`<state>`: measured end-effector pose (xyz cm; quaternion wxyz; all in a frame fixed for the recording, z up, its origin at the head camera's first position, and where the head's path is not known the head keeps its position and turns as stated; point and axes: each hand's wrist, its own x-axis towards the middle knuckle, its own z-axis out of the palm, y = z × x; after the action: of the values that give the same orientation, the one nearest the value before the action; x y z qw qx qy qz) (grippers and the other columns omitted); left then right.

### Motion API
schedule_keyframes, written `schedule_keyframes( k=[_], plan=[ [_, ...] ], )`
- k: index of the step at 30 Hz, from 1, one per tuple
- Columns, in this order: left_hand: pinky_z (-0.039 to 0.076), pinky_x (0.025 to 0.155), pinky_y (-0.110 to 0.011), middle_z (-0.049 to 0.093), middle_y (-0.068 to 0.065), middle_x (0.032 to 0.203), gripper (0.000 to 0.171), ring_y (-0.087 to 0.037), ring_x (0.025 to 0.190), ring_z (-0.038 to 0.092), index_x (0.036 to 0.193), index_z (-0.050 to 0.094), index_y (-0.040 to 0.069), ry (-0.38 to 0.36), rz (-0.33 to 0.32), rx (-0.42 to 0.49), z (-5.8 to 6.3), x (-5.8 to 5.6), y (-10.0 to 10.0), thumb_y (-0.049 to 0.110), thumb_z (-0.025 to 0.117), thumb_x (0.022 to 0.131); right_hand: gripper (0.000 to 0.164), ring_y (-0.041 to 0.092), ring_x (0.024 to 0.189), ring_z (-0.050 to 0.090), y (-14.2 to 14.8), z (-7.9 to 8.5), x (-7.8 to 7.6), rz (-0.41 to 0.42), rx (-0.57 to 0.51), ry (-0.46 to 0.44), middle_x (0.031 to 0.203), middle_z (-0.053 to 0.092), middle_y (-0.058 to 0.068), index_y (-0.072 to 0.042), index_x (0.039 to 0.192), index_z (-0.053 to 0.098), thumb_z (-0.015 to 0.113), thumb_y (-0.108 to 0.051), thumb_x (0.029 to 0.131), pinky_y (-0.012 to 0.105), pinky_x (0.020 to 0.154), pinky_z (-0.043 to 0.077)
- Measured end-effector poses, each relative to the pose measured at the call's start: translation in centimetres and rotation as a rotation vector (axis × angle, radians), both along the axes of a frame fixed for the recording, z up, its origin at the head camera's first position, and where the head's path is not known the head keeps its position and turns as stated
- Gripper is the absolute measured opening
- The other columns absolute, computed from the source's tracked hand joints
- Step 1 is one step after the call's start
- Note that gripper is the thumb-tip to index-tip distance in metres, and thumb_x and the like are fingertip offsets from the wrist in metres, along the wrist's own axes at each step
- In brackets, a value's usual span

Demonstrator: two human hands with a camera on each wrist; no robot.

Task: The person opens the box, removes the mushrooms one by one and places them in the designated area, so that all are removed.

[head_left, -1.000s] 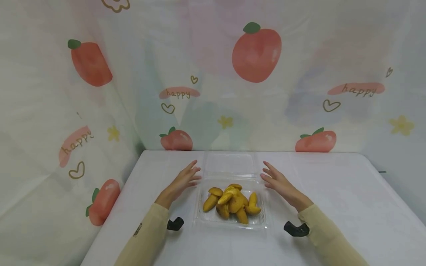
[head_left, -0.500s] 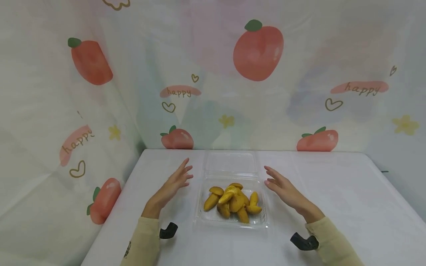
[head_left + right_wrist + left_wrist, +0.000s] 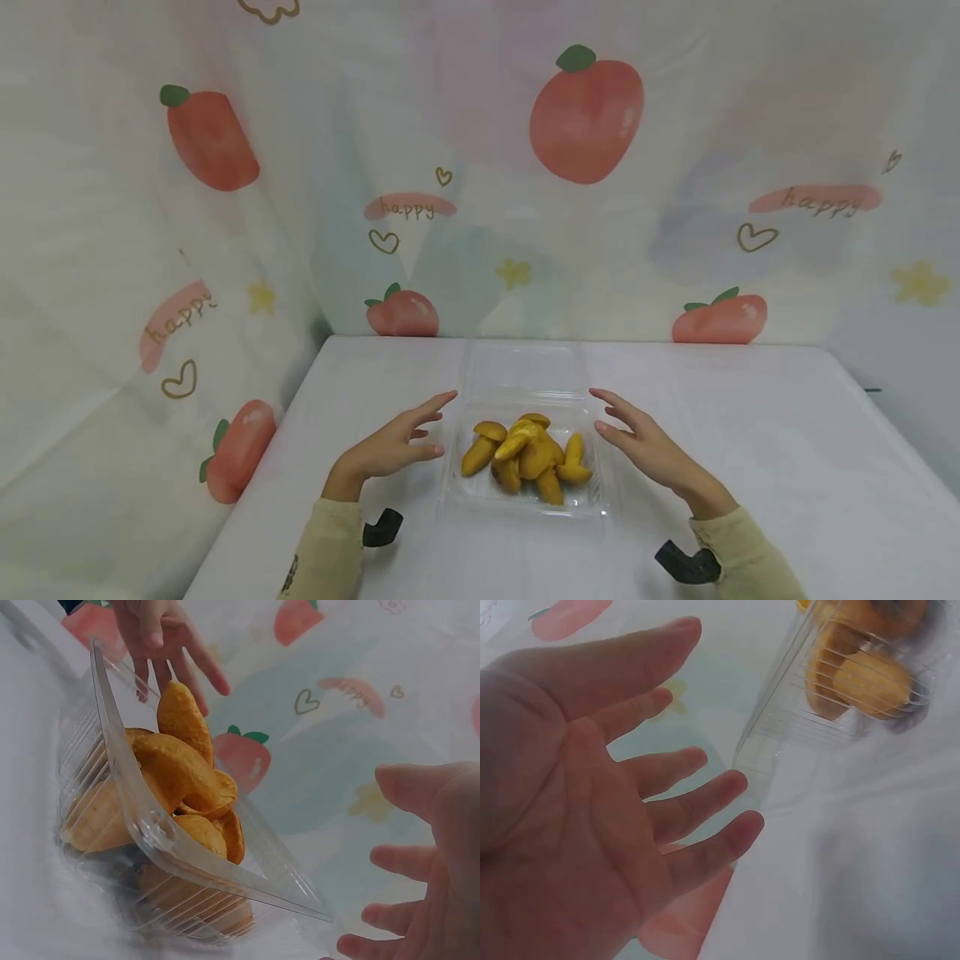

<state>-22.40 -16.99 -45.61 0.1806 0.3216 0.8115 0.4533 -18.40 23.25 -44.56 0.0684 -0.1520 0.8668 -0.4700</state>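
A clear plastic clamshell box (image 3: 525, 507) stands on the white table, its lid (image 3: 522, 367) folded back flat behind it. Several yellow-brown mushrooms (image 3: 534, 458) lie heaped inside. On the box's left side my left hand (image 3: 390, 443) hovers with fingers spread and the palm turned inward, holding nothing. My right hand (image 3: 651, 446) is raised to the right of the box, its fingers extended and free of any object. In the left wrist view the left palm (image 3: 577, 802) faces the camera. The right wrist view shows the box's ribbed wall (image 3: 187, 900) and the right fingers beside it.
The white tabletop (image 3: 750, 433) extends on both sides of the box. A curtain with printed peaches (image 3: 587, 123) hangs behind and to the left. Black curved pieces stick out at the left sleeve (image 3: 384, 528) and right sleeve (image 3: 686, 563).
Both hands first drew outward from the box. Since then the left hand has turned and dipped its fingers toward it, and the right fingers have lowered slightly. The box and mushrooms stay put.
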Motion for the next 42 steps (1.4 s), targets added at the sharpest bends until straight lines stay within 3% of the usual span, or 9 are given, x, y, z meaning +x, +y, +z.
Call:
schedule_keyframes(
  k=[10, 18, 29, 42],
  plan=[
    [0.034, 0.117, -0.063, 0.009, -0.020, 0.170, 0.072, -0.046, 0.149, 0.033, 0.160, 0.025, 0.004, -0.038, -0.004, -0.028, -0.8, 0.1, 0.7, 0.008, 0.061, 0.098, 0.057, 0.059, 0.143, 0.029, 0.1, -0.3, 0.4, 0.019, -0.022, 0.022, 0.162, 0.029, 0.028, -0.004, 0.155, 0.034, 0.052, -0.025, 0.106, 0.074, 0.108, 0.036],
    [0.032, 0.119, -0.063, 0.008, -0.017, 0.171, 0.077, -0.041, 0.156, 0.017, 0.159, 0.027, 0.004, -0.032, -0.017, -0.113, -1.2, 0.3, 1.0, 0.013, 0.069, 0.095, 0.055, 0.059, 0.144, 0.027, -0.2, -0.9, 0.5, 0.037, -0.030, 0.019, 0.161, 0.029, 0.029, -0.001, 0.153, 0.035, 0.052, -0.020, 0.105, 0.072, 0.108, 0.037],
    [0.022, 0.121, -0.068, 0.019, -0.017, 0.169, 0.079, -0.043, 0.155, 0.019, 0.155, 0.037, 0.002, 0.046, 0.032, -0.193, -0.6, 0.3, 1.3, 0.016, 0.078, 0.089, 0.053, 0.055, 0.145, 0.030, -0.9, -0.9, 0.7, 0.035, 0.027, 0.140, 0.159, 0.031, 0.032, -0.003, 0.150, 0.044, 0.059, -0.017, 0.101, 0.075, 0.104, 0.039],
    [0.022, 0.121, -0.067, 0.017, -0.016, 0.170, 0.080, -0.042, 0.156, 0.018, 0.156, 0.036, 0.002, 0.023, 0.034, -0.172, -1.0, 0.3, 1.2, 0.016, 0.077, 0.090, 0.052, 0.050, 0.138, 0.043, -1.3, -1.6, 1.0, 0.074, 0.071, 0.246, 0.149, 0.049, 0.025, -0.008, 0.143, 0.054, 0.071, -0.017, 0.094, 0.072, 0.103, 0.041]
  ],
)
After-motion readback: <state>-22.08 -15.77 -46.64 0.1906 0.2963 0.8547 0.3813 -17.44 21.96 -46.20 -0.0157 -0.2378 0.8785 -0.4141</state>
